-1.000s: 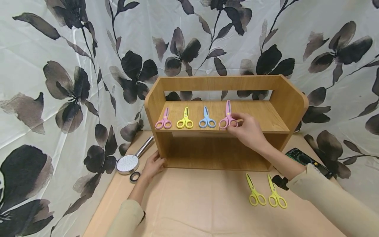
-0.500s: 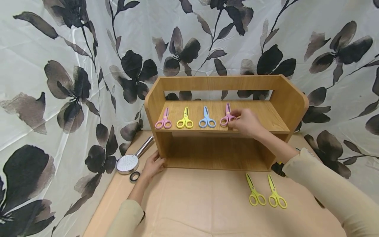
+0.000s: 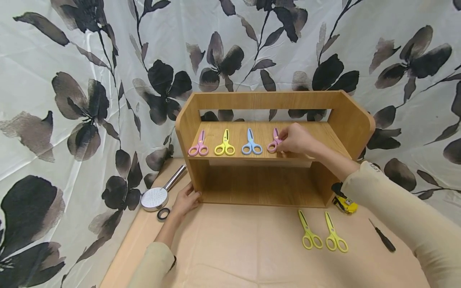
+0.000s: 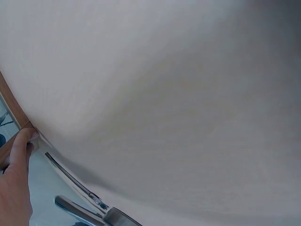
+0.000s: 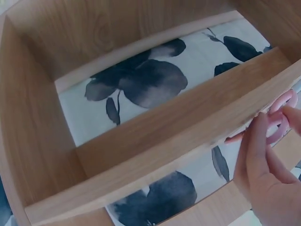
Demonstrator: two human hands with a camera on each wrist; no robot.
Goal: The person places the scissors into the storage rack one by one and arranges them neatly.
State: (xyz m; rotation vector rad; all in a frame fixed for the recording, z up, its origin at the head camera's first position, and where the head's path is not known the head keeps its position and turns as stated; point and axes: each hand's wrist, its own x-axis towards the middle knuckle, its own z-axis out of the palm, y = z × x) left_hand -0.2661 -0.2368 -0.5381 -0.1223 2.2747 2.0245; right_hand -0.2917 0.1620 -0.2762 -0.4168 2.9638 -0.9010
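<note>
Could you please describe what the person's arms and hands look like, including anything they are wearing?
Both arms wear long beige sleeves reaching the wrists, the left sleeve and the right sleeve. The left hand and right hand are bare: no gloves, rings or watch are visible.

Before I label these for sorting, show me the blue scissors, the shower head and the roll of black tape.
blue scissors [image 3: 251,144]: head view, on the pivot above the handles.
shower head [image 3: 155,199]: head view, on the round face.
roll of black tape [image 3: 163,215]: head view, on the ring.
</note>
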